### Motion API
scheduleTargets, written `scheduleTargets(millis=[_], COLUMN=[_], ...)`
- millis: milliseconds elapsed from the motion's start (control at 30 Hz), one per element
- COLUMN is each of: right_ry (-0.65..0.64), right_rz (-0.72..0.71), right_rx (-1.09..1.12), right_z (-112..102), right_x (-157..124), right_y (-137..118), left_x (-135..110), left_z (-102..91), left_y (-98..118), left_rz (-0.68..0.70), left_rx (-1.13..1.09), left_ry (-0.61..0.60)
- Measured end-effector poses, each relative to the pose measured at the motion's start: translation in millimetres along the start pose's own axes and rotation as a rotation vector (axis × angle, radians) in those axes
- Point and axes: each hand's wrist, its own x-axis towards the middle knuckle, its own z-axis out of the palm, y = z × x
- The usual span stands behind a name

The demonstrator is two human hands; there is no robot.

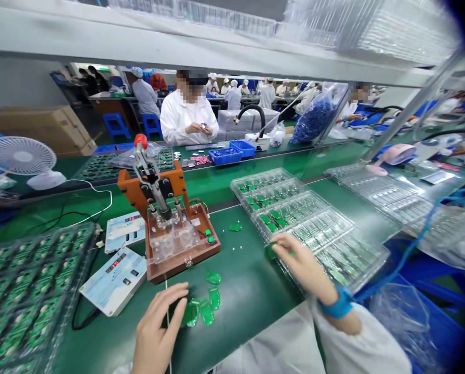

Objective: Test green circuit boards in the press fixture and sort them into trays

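My right hand, with a blue band at its wrist, pinches a small green circuit board at the left edge of a clear plastic tray. More green boards lie in rows in that tray's pockets. Low in the view, my left hand is open, its thumb and fingers apart. Beside its thumb lie several loose green circuit boards on the green bench. A test fixture with a brown base, orange uprights and a red-knobbed lever stands beyond my left hand.
Two white boxes with red digits sit left of the fixture. Farther left is a tray of green boards, with a white fan behind. Across the bench sits a person in white. A shelf spans overhead. A blue cord runs at right.
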Motion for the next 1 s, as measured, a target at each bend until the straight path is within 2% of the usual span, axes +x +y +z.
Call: scheduleTargets(millis=[67, 167, 267, 433, 700, 767, 867, 933, 1000], right_ry=[0.151, 0.179, 0.114, 0.026, 0.107, 0.142, 0.208, 0.151, -0.061], right_rz=[0.075, 0.138, 0.141, 0.113, 0.071, 0.075, 0.024, -0.077, -0.215], right_rx=[-0.186, -0.278, -0.305, -0.342, -0.445, -0.481, -0.509, -0.435, -0.291], right_z=[-37.5, -68.2, -75.1, -77.5, -69.1, -67.8, -57.6, -38.3, -7.3], right_x=[10.1, 19.6, 19.4, 17.5, 45.0, 40.4, 20.7, 4.2, -10.0], right_y=[29.5, 62.0, 73.5, 72.2, 79.4, 71.6, 45.1, 21.8, 0.3], left_x=[-3.8, -6.8, -6.5, -5.6, -10.1, -10.6, -12.0, -13.3, -13.9], left_z=[0.0, 1.8, 3.7, 5.7, 5.1, 0.5, -11.5, -20.2, -26.4], left_y=[-7.9, -13.0, -13.2, -17.9, -20.9, -19.2, -19.6, -21.5, -23.1], left_rz=[-0.009, 0.011, 0.019, 0.015, -0.010, -0.023, -0.027, 0.007, 0.062], left_rx=[0.022, 0.040, 0.050, 0.059, 0.001, -0.016, -0.034, -0.046, -0.043], left_ry=[0.010, 0.023, 0.028, 0.033, 0.032, 0.018, -0.054, -0.168, -0.300])
